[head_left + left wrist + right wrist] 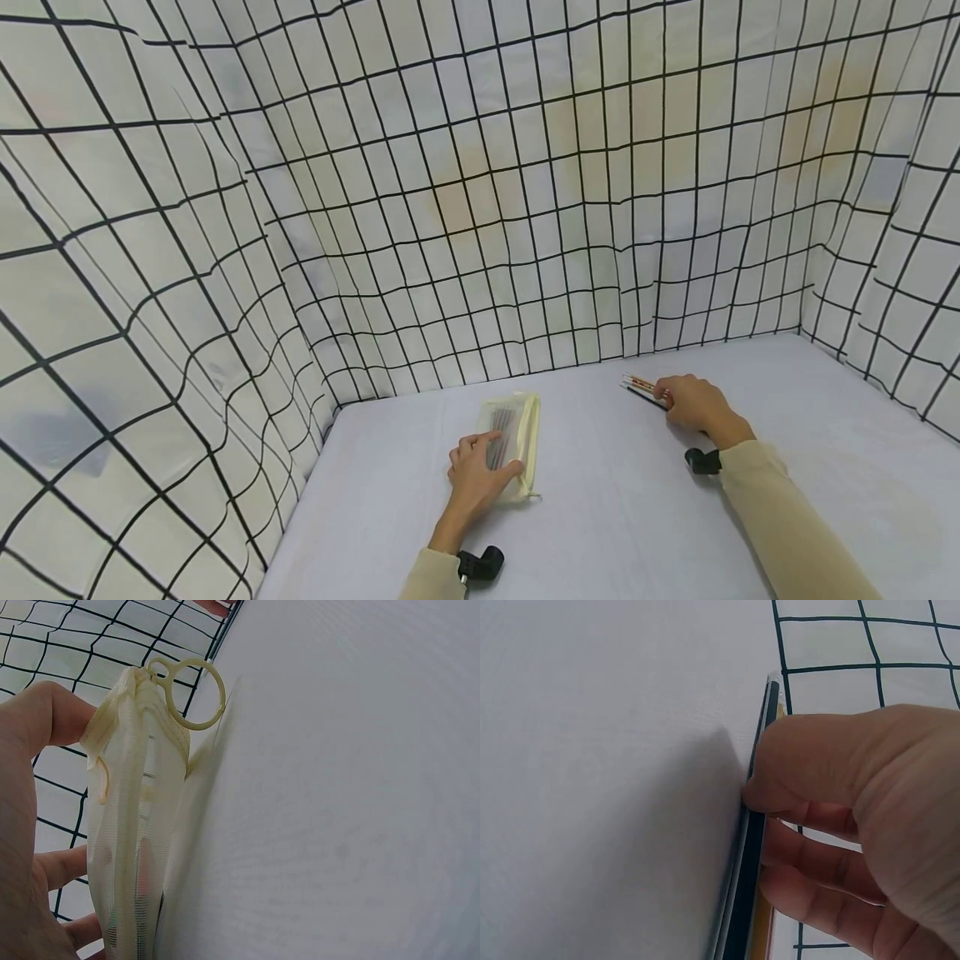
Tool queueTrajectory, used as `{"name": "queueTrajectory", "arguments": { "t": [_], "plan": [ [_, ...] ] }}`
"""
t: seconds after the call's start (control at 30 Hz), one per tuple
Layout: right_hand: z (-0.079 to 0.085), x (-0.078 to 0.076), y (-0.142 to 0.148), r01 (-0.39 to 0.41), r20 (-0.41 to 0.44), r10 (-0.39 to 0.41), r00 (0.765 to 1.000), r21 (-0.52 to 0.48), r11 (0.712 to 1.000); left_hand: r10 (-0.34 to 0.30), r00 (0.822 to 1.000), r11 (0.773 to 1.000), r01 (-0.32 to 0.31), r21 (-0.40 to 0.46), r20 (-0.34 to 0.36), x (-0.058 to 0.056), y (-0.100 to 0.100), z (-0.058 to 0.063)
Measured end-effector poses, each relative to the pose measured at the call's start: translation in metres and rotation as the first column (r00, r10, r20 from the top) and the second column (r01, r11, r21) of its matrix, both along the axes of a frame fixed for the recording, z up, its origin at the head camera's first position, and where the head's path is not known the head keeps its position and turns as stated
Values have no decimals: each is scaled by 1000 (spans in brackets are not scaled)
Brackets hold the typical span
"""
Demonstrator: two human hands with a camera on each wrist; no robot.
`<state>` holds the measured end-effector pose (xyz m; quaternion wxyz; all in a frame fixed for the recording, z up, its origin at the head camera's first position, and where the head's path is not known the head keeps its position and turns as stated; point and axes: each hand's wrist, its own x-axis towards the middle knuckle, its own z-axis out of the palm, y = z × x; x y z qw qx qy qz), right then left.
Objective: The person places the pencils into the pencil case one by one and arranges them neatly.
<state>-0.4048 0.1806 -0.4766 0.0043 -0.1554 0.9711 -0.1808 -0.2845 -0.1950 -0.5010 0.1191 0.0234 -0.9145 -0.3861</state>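
"So, the fingers?"
"On the right hand (696,406), thumb and fingers pinch pencils (640,385), possibly pens, near the far edge of the table (600,517)."
"And the left hand (477,481)?"
"Spread wide, gripping a pale pouch (530,433), left of the pencils."

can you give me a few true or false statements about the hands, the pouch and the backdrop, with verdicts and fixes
1. The left grip holds a zip pouch. True.
2. The right grip is empty. False: the right grip pinches pencil-like sticks.
3. The pouch's pull ring is bright blue. False: the ring is cream-yellow.
4. In the head view, the pouch is left of the sticks. True.
5. The backdrop is plain white. False: the backdrop carries a dark grid on white.
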Motion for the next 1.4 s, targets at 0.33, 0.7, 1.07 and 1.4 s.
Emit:
{"name": "queueTrajectory", "arguments": {
  "t": [0.33, 0.7, 1.07, 1.4],
  "plan": [
    [6, -1, -3, 3, 25, -3, 1000, -15, 1000, 4, 1000, 1000, -4, -2, 0, 0, -1, -2],
    [11, 0, -7, -11, 33, 12, 999, -31, 999, -2, 1000, 1000, 2, 0, -6, 0, 0, -2],
    [18, 1, -12, -30, 24, 33, 999, -128, 991, -7, 1000, 1000, 7, 1, -7, 0, -1, -1],
    [21, 2, -13, -61, 2, 63, 998, -244, 968, -12, 1000, 1000, 12, -4, -17, -1, -1, -2]
  ]
}}
